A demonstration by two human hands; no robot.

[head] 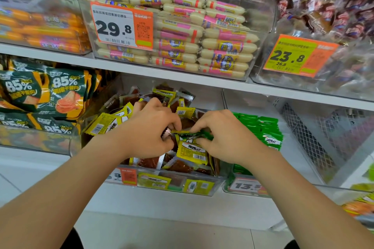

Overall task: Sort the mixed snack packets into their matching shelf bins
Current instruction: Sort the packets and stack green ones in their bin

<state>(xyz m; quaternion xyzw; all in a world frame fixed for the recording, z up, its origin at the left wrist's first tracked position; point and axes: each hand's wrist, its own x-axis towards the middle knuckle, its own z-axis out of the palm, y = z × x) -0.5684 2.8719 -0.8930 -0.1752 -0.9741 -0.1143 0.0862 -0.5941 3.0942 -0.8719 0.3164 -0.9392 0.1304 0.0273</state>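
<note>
Above our two hands, on the white shelf board (pixel 129 67), we see a clear tub of pale sausage sticks (pixel 222 46) with an orange price tag (pixel 121 26) reading 29.8. A tub of orange sausages (pixel 40 30) sits further left, and a tub of brown wrapped snacks (pixel 323 18) is off to the right, above a second tag (pixel 297 56) marked 23.8. Left of our left hand (pixel 151 129) stand dark green bags (pixel 50 95) printed 85%. Right of our right hand (pixel 220 137) lies a tidy stack of bright green packets (pixel 263 127) in its own bin, and beyond that a white mesh (pixel 303 137) shows through a clear wall. Directly under both hands sits the middle bin (pixel 202 185), heaped with yellow packets (pixel 192 152) lying at all angles, brown contents showing through their clear windows. These crowd right up against our fingers from every side. Between the hands, just above that heap, is the green packet (pixel 194 135): small, dark green, crinkled and glossy, lying roughly level, its print too creased to read. Our right hand pinches its right end between thumb and bent fingertips. Our left hand, fingers curled in, pinches its left end, and the two hands are close together.
</note>
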